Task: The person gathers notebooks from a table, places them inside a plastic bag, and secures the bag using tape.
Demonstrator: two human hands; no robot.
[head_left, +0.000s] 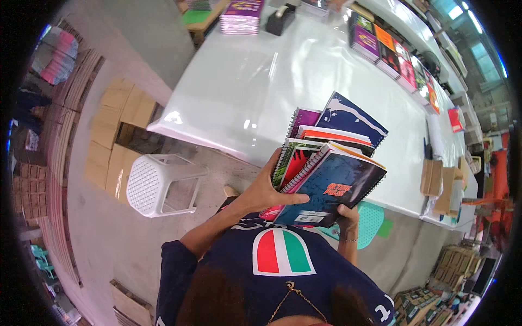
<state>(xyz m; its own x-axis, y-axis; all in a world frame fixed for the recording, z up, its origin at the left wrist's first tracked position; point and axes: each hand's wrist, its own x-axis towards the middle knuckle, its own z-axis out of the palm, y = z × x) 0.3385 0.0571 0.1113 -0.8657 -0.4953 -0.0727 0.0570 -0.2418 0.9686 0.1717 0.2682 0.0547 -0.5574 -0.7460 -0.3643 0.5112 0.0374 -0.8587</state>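
Note:
A loose stack of spiral notebooks [348,182] is held between my two hands, in front of my chest at the table's near edge. The topmost has a dark blue cover; behind it purple, navy, orange and red-and-green ones fan out unevenly. My left hand [277,187] grips the stack by the spiral side, its thumb lying over the top cover. My right hand [347,214] holds the lower right corner, thumb on the cover; its other fingers are hidden underneath. The navy notebook [356,122] sticks up highest, over the white table [234,92].
A row of notebook piles [389,51] runs along the table's far right. A purple stack [242,16] and a black tape dispenser [280,19] stand at the far left. A white stool [155,185] is on the floor at left, a green stool [370,223] below the table edge. Cardboard boxes [448,190] stand right.

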